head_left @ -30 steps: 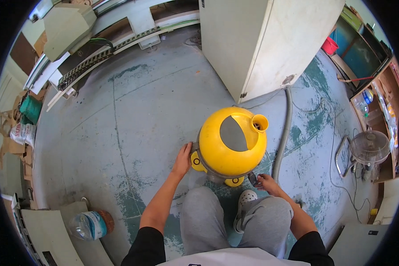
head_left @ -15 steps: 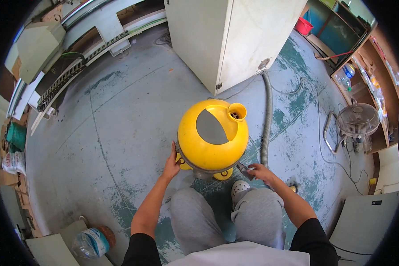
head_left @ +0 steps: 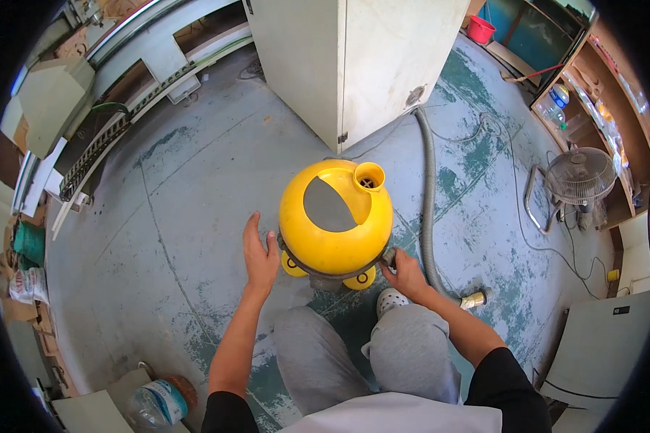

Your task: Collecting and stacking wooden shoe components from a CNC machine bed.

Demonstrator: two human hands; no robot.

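In front of my knees stands a round yellow canister vacuum cleaner, with a dark grey patch and an open yellow inlet collar on its dome. A dark rim runs round its lower part, above yellow wheel housings. My right hand is closed at the rim's right side, its fingers on a grey latch that sits against the rim. At the other side, my left hand is raised with fingers stretched and thumb apart, just off the dome and holding nothing.
A grey ribbed hose lies along the floor to the right, ending in a brassy fitting. Beyond the vacuum stands a tall white cabinet. Farther right are a fan and loose cables. A plastic bottle lies lower left.
My left hand has come off the vacuum's rim and opened. The right hand has brought the latch from sticking outward up to the rim. The view has shifted slightly.
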